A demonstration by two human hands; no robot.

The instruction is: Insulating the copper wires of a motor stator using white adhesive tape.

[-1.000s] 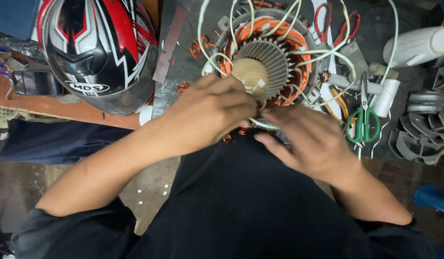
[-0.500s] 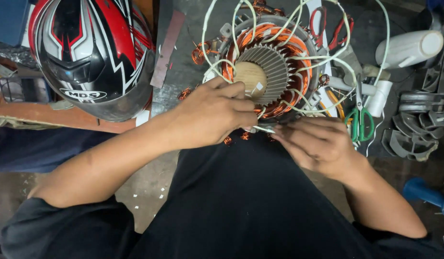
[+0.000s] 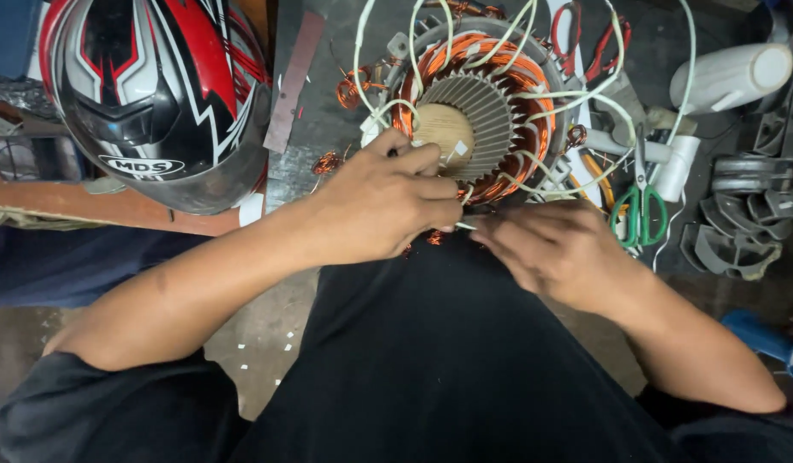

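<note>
Copper-wound and ringed with pale sleeved leads, the motor stator (image 3: 482, 111) is lying at the far centre of the bench, just right of a red, black and white helmet (image 3: 152, 94) (green-handled scissors (image 3: 641, 210) sitting further right), apparently placed near for close work. The left hand (image 3: 388, 201) is curling its fingers against the stator's near rim, probably steadying it, while the right hand (image 3: 559, 249) is pinching a thin white sleeve (image 3: 467, 226) running between the two hands.

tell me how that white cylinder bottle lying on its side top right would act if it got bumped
The white bottle lies on its side and looks round and smooth, so a nudge would probably roll it, though the grey plastic parts and white tube nearby might stop it. It looks like plastic, so likely light and not fragile; its fill cannot be seen.
</note>
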